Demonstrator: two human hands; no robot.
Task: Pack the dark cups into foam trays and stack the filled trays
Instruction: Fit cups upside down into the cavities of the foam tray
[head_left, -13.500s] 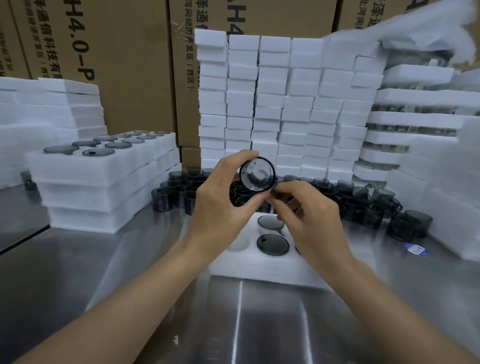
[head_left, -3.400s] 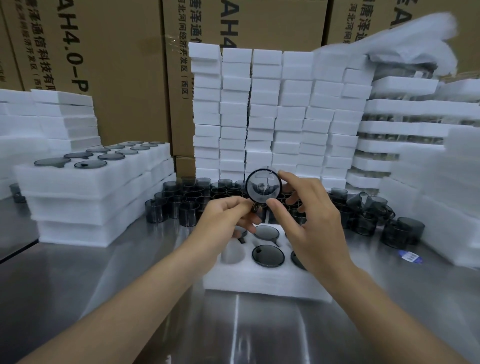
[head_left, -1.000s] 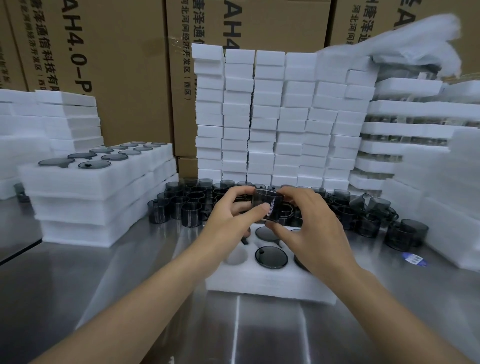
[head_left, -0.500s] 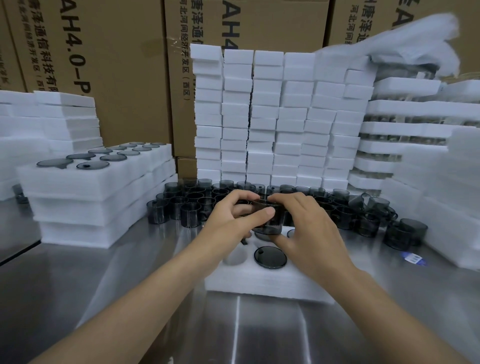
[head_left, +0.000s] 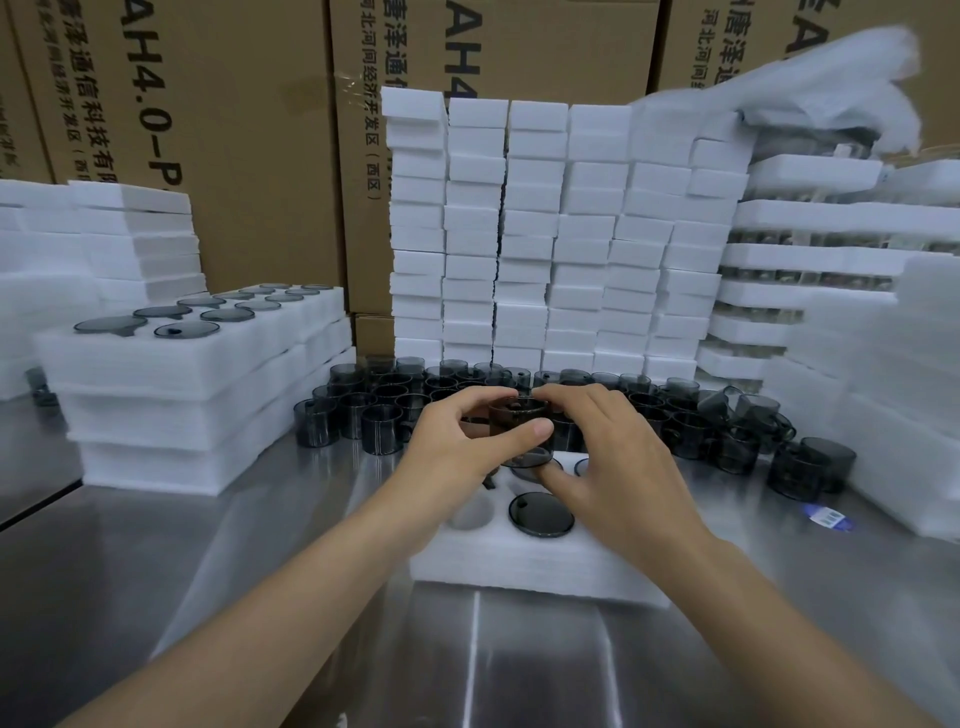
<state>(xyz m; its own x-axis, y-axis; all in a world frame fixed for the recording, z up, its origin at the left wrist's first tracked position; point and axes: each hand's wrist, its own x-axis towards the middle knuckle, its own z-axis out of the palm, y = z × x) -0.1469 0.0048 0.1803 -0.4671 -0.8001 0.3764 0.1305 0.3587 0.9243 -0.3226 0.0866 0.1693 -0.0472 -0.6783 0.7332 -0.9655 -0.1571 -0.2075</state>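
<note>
A white foam tray lies on the steel worktop, and everything else is placed from it. Just above its middle pockets, both hands pinch one dark cup between them and hold it upright. The left hand has its thumb across the cup's near wall and its fingers curled over the rim. The right hand has its fingers bent over the rim and its thumb low by the base. Whether the base touches the foam cannot be told. In the tray's near row one seated cup shows only its round dark top, level with the foam. The pocket to its left is empty. Behind the tray a crowd of loose cups stands on the worktop, most of them upright, reaching to the tray's far left and far right. Left of the tray sits a stack of filled trays, with dark round tops showing in the uppermost one. Beyond the loose cups behind the tray rises a wall of white foam blocks. To the tray's right are more foam stacks, with dark things between some layers. A small blue and white label lies on the worktop right of the tray. Printed cardboard boxes close the room behind everything.
</note>
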